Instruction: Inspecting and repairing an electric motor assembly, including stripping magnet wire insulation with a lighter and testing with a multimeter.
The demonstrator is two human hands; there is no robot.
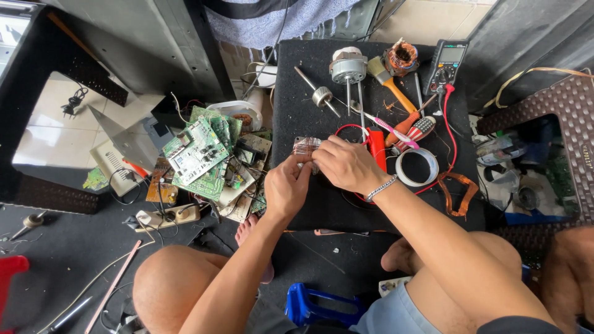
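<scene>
Two hands work a small coil of copper wire on a black table.

Seen from above, a seated person leans over the table [322, 204], bare knees at its near edge. The left hand [286, 187] and right hand [348, 164] meet near the table's left side, both pinching the coil [305, 146], which sits just beyond the fingertips. The right wrist wears a chain bracelet [380, 187]. Just right of the hands lies a red tool [376, 148], then a tape roll [417, 167]. Farther back sit a motor [348, 67], a brush [388, 81] and a multimeter [447, 64]. Left of the table, green circuit boards [201, 151] lie heaped on the floor.
</scene>
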